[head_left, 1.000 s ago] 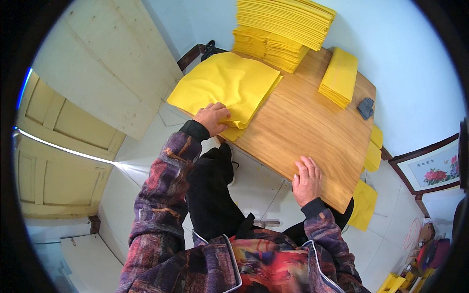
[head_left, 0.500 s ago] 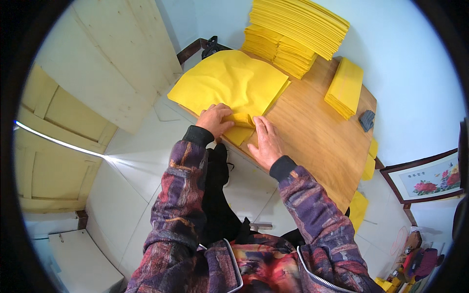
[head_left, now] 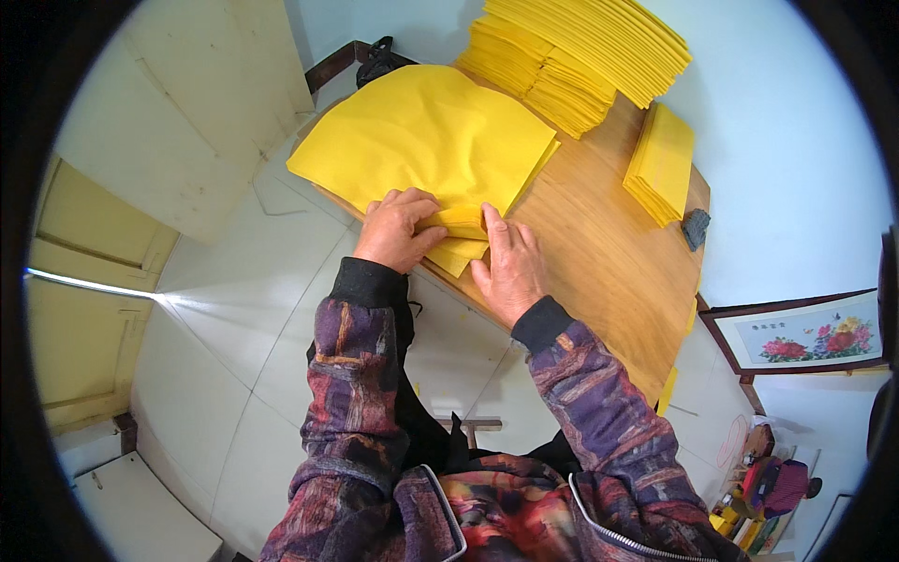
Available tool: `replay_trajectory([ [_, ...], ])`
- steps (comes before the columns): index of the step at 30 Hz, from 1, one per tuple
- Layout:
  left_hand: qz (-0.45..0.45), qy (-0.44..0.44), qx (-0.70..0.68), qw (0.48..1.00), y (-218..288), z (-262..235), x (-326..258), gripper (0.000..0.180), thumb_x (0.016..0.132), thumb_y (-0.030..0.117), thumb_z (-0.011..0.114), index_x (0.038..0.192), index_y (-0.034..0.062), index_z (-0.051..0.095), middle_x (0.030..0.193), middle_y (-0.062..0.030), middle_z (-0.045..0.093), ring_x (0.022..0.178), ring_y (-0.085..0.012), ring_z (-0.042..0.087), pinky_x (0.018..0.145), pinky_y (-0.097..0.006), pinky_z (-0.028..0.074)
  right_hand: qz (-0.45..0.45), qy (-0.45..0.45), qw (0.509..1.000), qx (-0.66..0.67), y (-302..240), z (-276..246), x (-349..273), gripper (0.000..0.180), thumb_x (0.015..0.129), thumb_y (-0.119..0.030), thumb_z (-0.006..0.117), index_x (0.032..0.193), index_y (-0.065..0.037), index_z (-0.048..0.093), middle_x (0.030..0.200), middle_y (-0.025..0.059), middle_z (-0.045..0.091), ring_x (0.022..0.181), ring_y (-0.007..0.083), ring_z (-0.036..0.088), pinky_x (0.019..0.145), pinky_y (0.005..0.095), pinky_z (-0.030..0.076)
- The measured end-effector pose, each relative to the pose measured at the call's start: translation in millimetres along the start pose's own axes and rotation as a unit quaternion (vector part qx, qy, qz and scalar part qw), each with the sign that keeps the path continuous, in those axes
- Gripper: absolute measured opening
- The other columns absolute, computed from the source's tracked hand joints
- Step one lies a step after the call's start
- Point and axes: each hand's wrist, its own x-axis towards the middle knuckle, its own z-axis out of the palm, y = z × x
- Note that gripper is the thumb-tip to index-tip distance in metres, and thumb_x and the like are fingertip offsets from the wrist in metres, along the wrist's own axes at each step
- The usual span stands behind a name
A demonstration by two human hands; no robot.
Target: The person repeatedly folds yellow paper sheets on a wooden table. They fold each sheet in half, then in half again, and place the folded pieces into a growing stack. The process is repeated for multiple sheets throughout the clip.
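Observation:
A large yellow sheet (head_left: 421,131), paper or thin cloth, lies rumpled over the left end of the wooden table, with other layers showing at its right edge. Its near edge is curled up into a fold between my hands. My left hand (head_left: 398,229) grips the left part of that fold, fingers bent over it and thumb in front. At the fold's right end, my right hand (head_left: 510,262) pinches with forefinger and thumb bent toward each other. A flat yellow flap pokes out below the fold at the table's edge.
Tall stacks of folded yellow sheets (head_left: 543,80) stand at the table's (head_left: 599,253) back. A smaller yellow bundle (head_left: 660,164) lies at right beside a dark grey lump (head_left: 695,229). A framed flower picture (head_left: 796,337) leans at the wall; a black bag (head_left: 379,61) is behind.
My view has shifted slightly. My left hand has closed further over the fold, and the curled edge looks a little taller. My right hand stays at the fold's right end.

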Motion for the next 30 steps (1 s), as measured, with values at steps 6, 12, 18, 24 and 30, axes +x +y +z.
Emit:
replay_trajectory([
  [6,0.004,-0.004,0.004,1.000,4,-6,0,0.023,0.075,0.019,0.073,0.095,0.0088,0.068,0.106,-0.0043,0.064,0.100,-0.0262,0.056,0.089,-0.040,0.040,0.017,0.023,0.998,0.057,7,-1,10,0.042,0.077,-0.012,0.066,0.116,-0.003,0.053,0.101,0.0141,0.061,0.098,0.0331,0.054,0.084,0.0432,0.044],
  [12,0.010,-0.016,-0.006,1.000,1,-6,0,0.024,0.075,0.019,0.073,0.096,0.0081,0.067,0.107,-0.0037,0.063,0.101,-0.0260,0.055,0.089,-0.040,0.040,0.009,-0.027,0.995,0.098,12,-10,23,0.015,0.078,-0.011,0.065,0.089,-0.003,0.058,0.091,0.0146,0.061,0.091,0.0355,0.055,0.080,0.0437,0.045],
  [18,0.017,-0.020,-0.013,1.000,-2,-7,-1,0.025,0.074,0.020,0.074,0.096,0.0082,0.066,0.106,-0.0034,0.063,0.102,-0.0259,0.055,0.089,-0.040,0.040,-0.007,-0.098,0.985,0.143,20,-19,29,0.018,0.081,-0.006,0.062,0.096,0.002,0.059,0.092,0.0159,0.060,0.089,0.0337,0.054,0.079,0.0388,0.045],
  [24,0.020,-0.038,0.011,0.999,7,-13,-2,0.044,0.066,0.022,0.080,0.104,0.0091,0.063,0.109,-0.0045,0.060,0.106,-0.0274,0.054,0.091,-0.040,0.039,0.015,-0.110,0.980,0.163,21,-22,31,0.014,0.084,-0.008,0.060,0.094,0.001,0.059,0.092,0.0156,0.059,0.090,0.0322,0.054,0.079,0.0376,0.045],
  [30,0.002,-0.012,0.072,0.997,22,-11,-2,0.059,0.059,0.016,0.082,0.112,0.0096,0.058,0.114,-0.0074,0.057,0.110,-0.0293,0.051,0.092,-0.041,0.039,0.031,-0.085,0.974,0.207,19,-27,39,0.013,0.084,-0.011,0.062,0.089,0.001,0.058,0.087,0.0154,0.060,0.087,0.0318,0.055,0.078,0.0372,0.045],
])
